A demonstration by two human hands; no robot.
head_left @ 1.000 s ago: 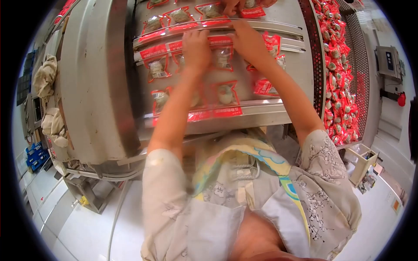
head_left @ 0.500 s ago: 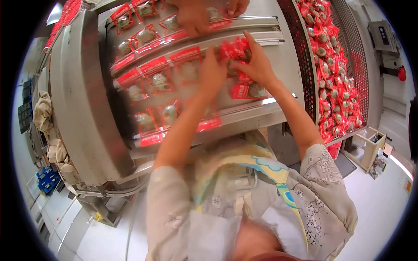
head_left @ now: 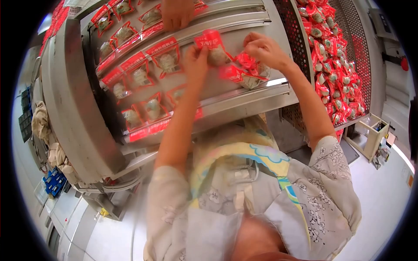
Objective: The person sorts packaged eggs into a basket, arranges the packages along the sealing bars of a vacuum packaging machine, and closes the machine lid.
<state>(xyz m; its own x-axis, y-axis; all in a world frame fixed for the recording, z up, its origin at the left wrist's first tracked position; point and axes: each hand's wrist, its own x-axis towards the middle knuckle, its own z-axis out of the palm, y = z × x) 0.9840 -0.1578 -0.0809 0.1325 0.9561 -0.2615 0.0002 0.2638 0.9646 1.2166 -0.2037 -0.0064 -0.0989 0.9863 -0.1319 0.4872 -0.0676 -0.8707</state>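
My left hand is closed on the edge of a clear pouch with a red top that has a greenish, egg-like item inside. My right hand has its fingers curled together against the crumpled red end of another pouch; the fingertips are partly hidden. Below it, loose pouches overlap near the metal front bar. Left of my left hand, filled pouches lie in a row, red ends along a metal bar. A nearer row is partly behind my left forearm.
Another person's hand is at the far bar, by more pouches. A steel machine housing stands at the left. On the right, a perforated metal bin holds a heap of red pouches.
My hands have moved apart, the left one now at the red-topped pouch's edge. The loose pouches beneath my right hand show more fully. The whole view has shifted slightly.
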